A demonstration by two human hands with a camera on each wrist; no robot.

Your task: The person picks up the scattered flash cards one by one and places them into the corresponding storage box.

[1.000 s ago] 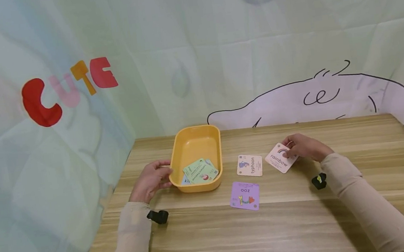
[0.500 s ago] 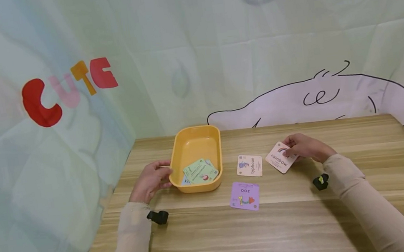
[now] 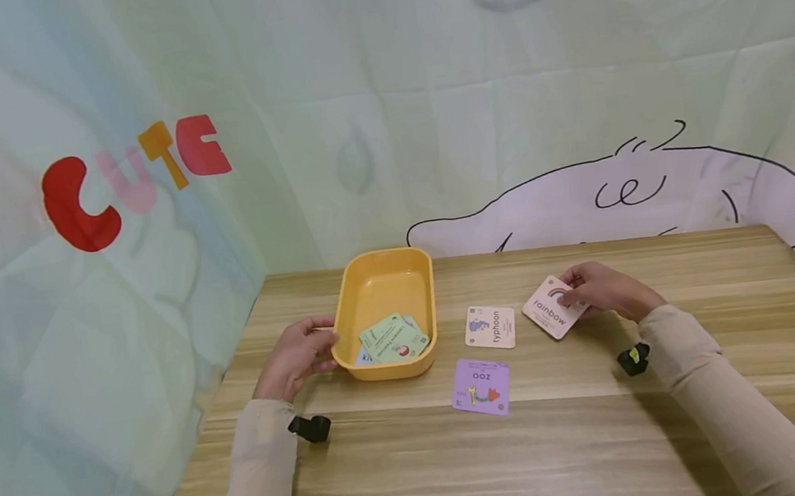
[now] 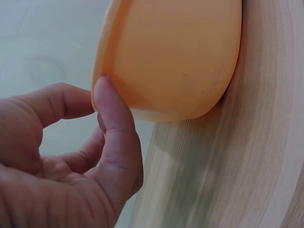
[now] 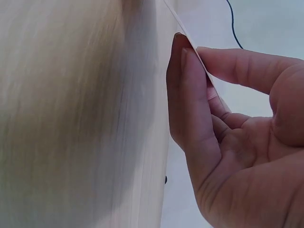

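My left hand (image 3: 299, 358) pinches the near-left rim of a yellow plastic tray (image 3: 394, 371); its thumb and a finger are on either side of the wall in the left wrist view. Several cards, a green one (image 3: 397, 339) uppermost, lie in the tray's near end. On the right, my right hand (image 3: 611, 292) pinches a pale pink "rainbow" card (image 3: 548, 310) between thumb and fingers. That card appears edge-on and above the tabletop in the right wrist view. Between tray and right hand lies a pink "typhoon" card (image 3: 491, 327), with a purple "zoo" card (image 3: 481, 387) nearer me.
The wooden table (image 3: 529, 472) runs back to a printed cloth (image 3: 323, 125), which hangs behind and along the left side. A black wrist device (image 3: 311, 429) is on the left wrist, and another black device (image 3: 634, 359) is on the right.
The right wrist has shifted slightly to the right, and the rainbow card has turned a little in its fingers. My left hand and the tray stay in place.
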